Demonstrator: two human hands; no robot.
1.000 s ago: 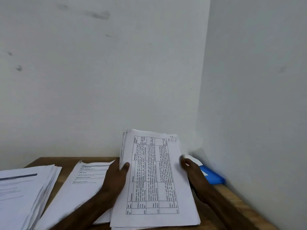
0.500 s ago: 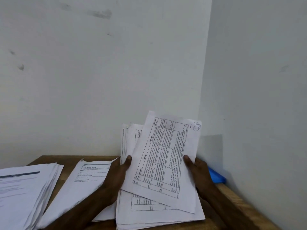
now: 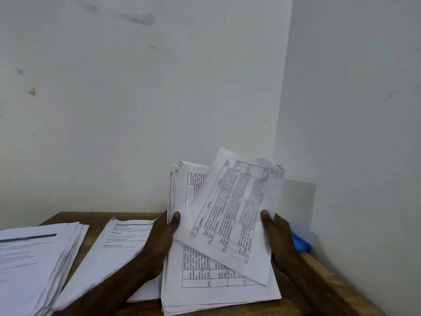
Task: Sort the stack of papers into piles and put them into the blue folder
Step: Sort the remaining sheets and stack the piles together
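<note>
Left hand (image 3: 160, 240) gripped the tilted stack (image 3: 216, 290), right hand (image 3: 278, 238) pinched its top sheet (image 3: 234, 215); pages might spill off the table (image 3: 330, 277) edge.

Premises: a plain office or study corner; which of the two cannot be told. Evidence: a wooden bench (image 3: 98, 233) set into the angle of two bare white walls, the back wall (image 3: 136, 110) carrying grey scuff marks (image 3: 139, 18). Paperwork dominates: a thick pile of printed documents (image 3: 29, 258) at left, a headed sheet (image 3: 118, 242) beside it, a stack of tabulated pages (image 3: 218, 290) at centre, one loose sheet (image 3: 234, 213) tilted over it. A blue folder (image 3: 300, 242) lies in the corner against the side wall (image 3: 353, 110).
</note>
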